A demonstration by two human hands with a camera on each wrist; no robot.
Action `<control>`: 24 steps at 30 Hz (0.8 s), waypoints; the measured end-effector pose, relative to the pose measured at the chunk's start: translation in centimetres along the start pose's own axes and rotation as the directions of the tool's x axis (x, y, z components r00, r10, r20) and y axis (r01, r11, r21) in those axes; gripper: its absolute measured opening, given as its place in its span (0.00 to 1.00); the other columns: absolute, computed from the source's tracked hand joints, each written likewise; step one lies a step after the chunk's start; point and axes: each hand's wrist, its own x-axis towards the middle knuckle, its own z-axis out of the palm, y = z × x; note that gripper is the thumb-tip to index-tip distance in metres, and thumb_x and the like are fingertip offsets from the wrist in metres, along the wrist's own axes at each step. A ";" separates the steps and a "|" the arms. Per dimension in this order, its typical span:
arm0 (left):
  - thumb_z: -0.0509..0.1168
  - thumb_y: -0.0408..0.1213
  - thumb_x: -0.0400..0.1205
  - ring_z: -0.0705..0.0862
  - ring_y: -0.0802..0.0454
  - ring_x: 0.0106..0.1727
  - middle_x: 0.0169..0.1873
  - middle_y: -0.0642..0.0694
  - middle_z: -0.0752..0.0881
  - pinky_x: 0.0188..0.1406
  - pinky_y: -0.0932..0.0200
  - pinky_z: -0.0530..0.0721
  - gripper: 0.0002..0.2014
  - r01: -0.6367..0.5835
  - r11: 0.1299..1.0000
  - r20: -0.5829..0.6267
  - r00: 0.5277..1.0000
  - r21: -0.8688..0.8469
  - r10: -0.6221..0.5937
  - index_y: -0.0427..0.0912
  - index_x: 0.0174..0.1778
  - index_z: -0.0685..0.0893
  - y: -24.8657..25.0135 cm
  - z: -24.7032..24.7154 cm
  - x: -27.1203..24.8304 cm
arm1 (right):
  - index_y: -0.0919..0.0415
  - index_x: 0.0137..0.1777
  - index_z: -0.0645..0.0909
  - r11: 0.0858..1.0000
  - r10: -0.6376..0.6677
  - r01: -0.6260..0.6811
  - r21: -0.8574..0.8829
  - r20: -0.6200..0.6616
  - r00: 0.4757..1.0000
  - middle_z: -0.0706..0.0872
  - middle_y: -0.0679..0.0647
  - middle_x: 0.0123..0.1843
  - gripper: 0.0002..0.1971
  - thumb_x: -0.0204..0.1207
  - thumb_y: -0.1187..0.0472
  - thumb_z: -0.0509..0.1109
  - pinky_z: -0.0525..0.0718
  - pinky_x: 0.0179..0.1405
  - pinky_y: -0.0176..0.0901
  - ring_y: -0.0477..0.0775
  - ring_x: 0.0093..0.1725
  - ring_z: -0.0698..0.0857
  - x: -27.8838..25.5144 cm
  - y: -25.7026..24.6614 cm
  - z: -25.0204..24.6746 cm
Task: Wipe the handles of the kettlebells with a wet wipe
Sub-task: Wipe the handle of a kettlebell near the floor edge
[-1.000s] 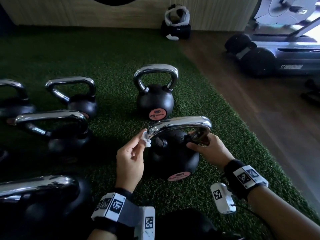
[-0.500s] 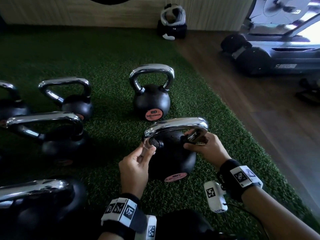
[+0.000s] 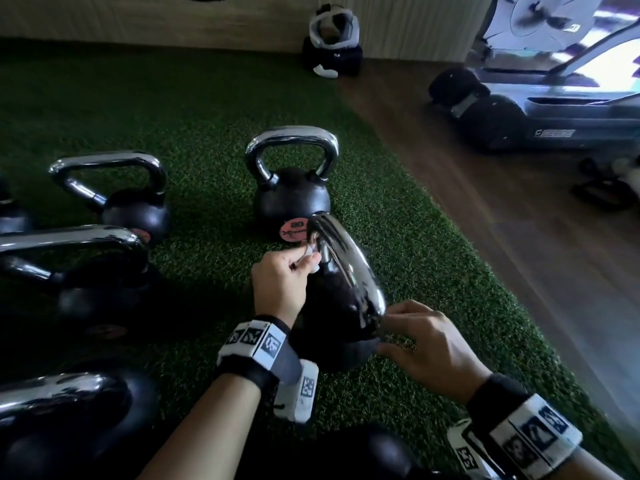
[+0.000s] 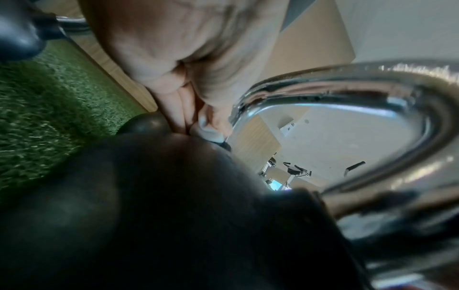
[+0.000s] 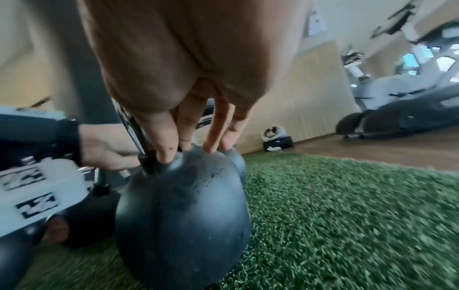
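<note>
A black kettlebell (image 3: 332,306) stands on green turf, its chrome handle (image 3: 349,268) turned edge-on to me. My left hand (image 3: 301,266) pinches a small white wet wipe (image 3: 313,263) against the far leg of the handle. In the left wrist view the wipe (image 4: 208,129) sits between the fingertips at the bottom of the handle leg (image 4: 238,109). My right hand (image 3: 398,332) is at the near end of the handle. Its fingertips (image 5: 211,149) rest fairly straight on top of the kettlebell body (image 5: 183,206), beside the handle's base.
Another kettlebell (image 3: 292,199) stands just behind, two more (image 3: 135,209) (image 3: 100,285) to the left and one (image 3: 69,427) at the near left. Wooden floor (image 3: 519,254) borders the turf on the right, with a treadmill (image 3: 554,109) beyond. A bag (image 3: 332,46) leans on the wall.
The kettlebell has turned, so its handle runs away from me instead of across. My left hand followed the wiped leg to the far side. My right hand shifted from gripping the handle to its base.
</note>
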 end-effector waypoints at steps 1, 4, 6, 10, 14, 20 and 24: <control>0.77 0.37 0.82 0.86 0.77 0.39 0.42 0.50 0.96 0.42 0.78 0.81 0.07 -0.009 1.000 0.015 1.000 -0.003 0.009 0.41 0.52 0.96 0.4 0.2 0.3 | 0.46 0.64 0.90 0.999 -0.044 0.044 -0.002 0.000 0.999 0.89 0.43 0.53 0.16 0.76 0.52 0.80 0.88 0.46 0.31 0.40 0.51 0.88 0.2 -0.1 0.4; 0.75 0.36 0.82 0.86 0.81 0.38 0.43 0.54 0.95 0.39 0.83 0.77 0.07 -0.028 0.999 0.014 0.999 -0.015 0.028 0.39 0.52 0.96 0.8 0.7 0.2 | 0.49 0.62 0.90 0.996 -0.079 0.080 0.045 -0.022 0.997 0.91 0.49 0.54 0.13 0.78 0.57 0.75 0.92 0.45 0.44 0.45 0.51 0.90 1.6 -0.3 0.9; 0.73 0.40 0.83 0.90 0.71 0.43 0.44 0.61 0.94 0.47 0.73 0.85 0.08 -0.002 0.999 0.048 0.999 -0.048 0.004 0.40 0.51 0.95 0.4 0.6 0.0 | 0.46 0.62 0.89 0.994 -0.076 0.081 0.072 -0.061 0.995 0.92 0.50 0.62 0.12 0.81 0.52 0.70 0.91 0.60 0.52 0.48 0.61 0.89 3.3 -0.3 0.8; 0.70 0.32 0.87 0.84 0.76 0.57 0.57 0.59 0.92 0.61 0.79 0.78 0.10 -0.053 0.998 0.136 0.989 -0.038 0.057 0.38 0.61 0.93 -0.5 0.0 -0.6 | 0.40 0.86 0.64 0.976 0.179 -0.184 0.113 0.058 0.982 0.62 0.52 0.90 0.38 0.75 0.33 0.63 0.61 0.89 0.53 0.48 0.89 0.61 7.2 0.6 2.7; 0.71 0.32 0.86 0.89 0.60 0.62 0.61 0.50 0.92 0.68 0.63 0.85 0.13 -0.061 0.998 0.099 0.993 0.020 0.059 0.39 0.66 0.91 -0.4 0.1 -0.9 | 0.52 0.83 0.73 0.949 0.245 -0.246 0.199 0.031 0.969 0.75 0.56 0.83 0.32 0.80 0.47 0.74 0.71 0.84 0.59 0.54 0.83 0.72 8.6 1.7 6.4; 0.71 0.33 0.82 0.93 0.51 0.53 0.50 0.47 0.96 0.60 0.48 0.90 0.09 -0.020 1.000 0.066 0.998 0.016 0.019 0.40 0.55 0.95 1.2 0.3 1.5 | 0.55 0.76 0.79 0.935 0.306 -0.281 0.218 -0.090 0.948 0.83 0.51 0.71 0.24 0.81 0.53 0.76 0.79 0.74 0.54 0.51 0.70 0.82 8.4 1.3 7.0; 0.66 0.43 0.80 0.91 0.64 0.54 0.57 0.57 0.94 0.63 0.62 0.86 0.19 0.061 0.981 0.037 0.998 -0.185 -0.055 0.48 0.64 0.93 2.7 0.2 0.9 | 0.55 0.75 0.79 0.935 0.303 -0.280 0.218 -0.080 0.949 0.83 0.53 0.69 0.25 0.81 0.51 0.76 0.82 0.71 0.57 0.54 0.67 0.83 8.3 1.3 7.1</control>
